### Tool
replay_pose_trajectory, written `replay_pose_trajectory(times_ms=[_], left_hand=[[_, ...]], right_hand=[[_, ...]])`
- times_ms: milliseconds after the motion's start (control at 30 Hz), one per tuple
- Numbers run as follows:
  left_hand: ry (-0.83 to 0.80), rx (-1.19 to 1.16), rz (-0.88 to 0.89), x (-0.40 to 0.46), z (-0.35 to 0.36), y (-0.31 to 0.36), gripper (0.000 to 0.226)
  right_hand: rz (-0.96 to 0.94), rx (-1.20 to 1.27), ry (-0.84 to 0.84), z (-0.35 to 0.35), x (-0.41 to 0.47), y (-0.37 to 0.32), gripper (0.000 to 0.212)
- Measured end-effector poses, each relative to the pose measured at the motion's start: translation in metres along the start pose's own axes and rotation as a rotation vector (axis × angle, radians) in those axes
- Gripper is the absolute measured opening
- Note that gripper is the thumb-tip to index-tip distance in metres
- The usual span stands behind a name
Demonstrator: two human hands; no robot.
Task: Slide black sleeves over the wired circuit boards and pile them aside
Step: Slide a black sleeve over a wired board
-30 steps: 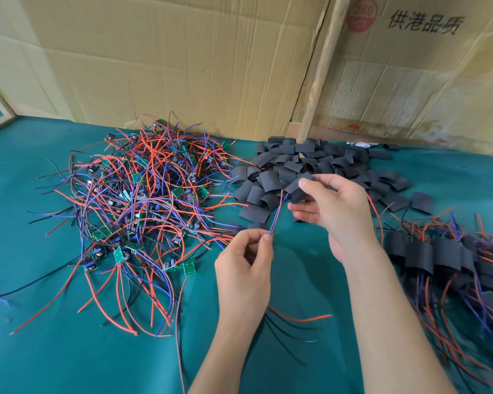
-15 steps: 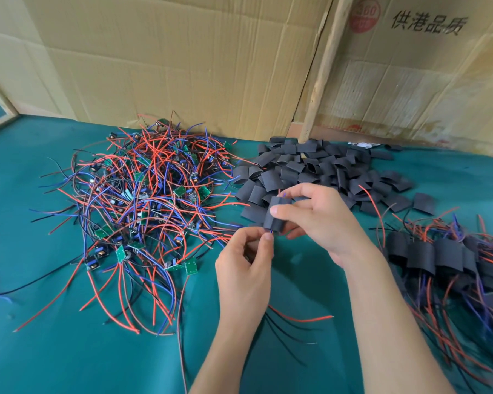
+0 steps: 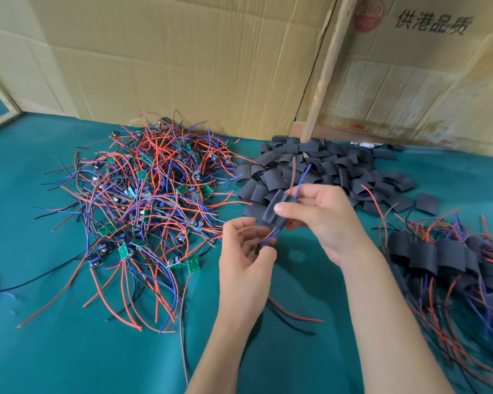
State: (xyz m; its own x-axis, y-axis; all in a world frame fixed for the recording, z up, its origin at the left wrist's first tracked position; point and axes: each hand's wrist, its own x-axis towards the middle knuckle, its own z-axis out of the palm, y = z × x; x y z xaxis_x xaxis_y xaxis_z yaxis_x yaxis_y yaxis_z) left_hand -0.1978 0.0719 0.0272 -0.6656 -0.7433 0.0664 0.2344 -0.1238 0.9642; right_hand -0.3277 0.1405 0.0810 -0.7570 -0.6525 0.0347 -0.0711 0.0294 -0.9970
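Black sleeve (image 3: 273, 213) is mid-frame, pinched in the right hand (image 3: 322, 220), thumb across its face, fingers behind. It sits tilted, mouth toward 7 o'clock, so the wires feed straight through. Blue and red wire tips (image 3: 302, 177) stick out of its far end toward 12 o'clock; more wire runs out the near end into the left hand (image 3: 246, 251).

Left hand is curled around something small and dark at its fingertips, probably the circuit board end of this wire set; too hidden to confirm. Its loose red and black tails (image 3: 293, 317) trail on the worktop (image 3: 54, 351) toward 5 o'clock. Judgement: left hand anchors the board, right hand pulls the sleeve down over it.

Layout reads as a flow line. Unsleeved wired boards (image 3: 143, 206) are heaped at 9–10 o'clock, spare sleeves (image 3: 333, 169) are piled at 12–1 o'clock within right-hand reach, and finished sleeved units (image 3: 439, 257) are stacked at 3 o'clock. Cardboard (image 3: 182, 66) backs the worktop.

Versus 0.5 s ago: then the sleeve sat just at the wire tips, hands nearly touching. Now the wires are threaded fully through and poke out the top, the sleeve has travelled toward the left hand, and the right hand is rotated with its thumb on the sleeve. The heaps are unchanged.
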Motion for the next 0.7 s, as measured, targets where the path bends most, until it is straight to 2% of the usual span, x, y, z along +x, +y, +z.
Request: replay_pose_trajectory(times_ms=[100,267,333,400,467,600,700], left_hand=[[0.007,0.012,0.003,0.0,0.002,0.0,0.025],[0.029,-0.035,0.004,0.001,0.002,0.002,0.008],[0.033,-0.04,0.013,0.001,0.001,0.002,0.011],[0.041,-0.033,0.022,0.001,0.001,0.001,0.011],[0.059,-0.03,0.017,0.001,0.001,0.0,0.01],[0.056,-0.015,0.001,0.001,0.001,-0.001,0.01],[0.029,0.043,0.003,0.0,0.001,-0.003,0.015]], right_hand=[[-0.028,0.137,0.113,-0.008,0.001,-0.004,0.017],[-0.025,0.156,0.196,-0.007,0.002,-0.003,0.011],[0.002,0.142,0.142,-0.007,0.002,-0.002,0.01],[0.043,0.02,0.015,-0.004,0.0,-0.001,0.007],[0.061,-0.09,-0.055,0.0,-0.001,0.0,0.012],[0.062,-0.152,-0.051,0.0,-0.001,-0.004,0.029],[0.074,-0.191,-0.056,-0.001,-0.003,-0.006,0.023]])
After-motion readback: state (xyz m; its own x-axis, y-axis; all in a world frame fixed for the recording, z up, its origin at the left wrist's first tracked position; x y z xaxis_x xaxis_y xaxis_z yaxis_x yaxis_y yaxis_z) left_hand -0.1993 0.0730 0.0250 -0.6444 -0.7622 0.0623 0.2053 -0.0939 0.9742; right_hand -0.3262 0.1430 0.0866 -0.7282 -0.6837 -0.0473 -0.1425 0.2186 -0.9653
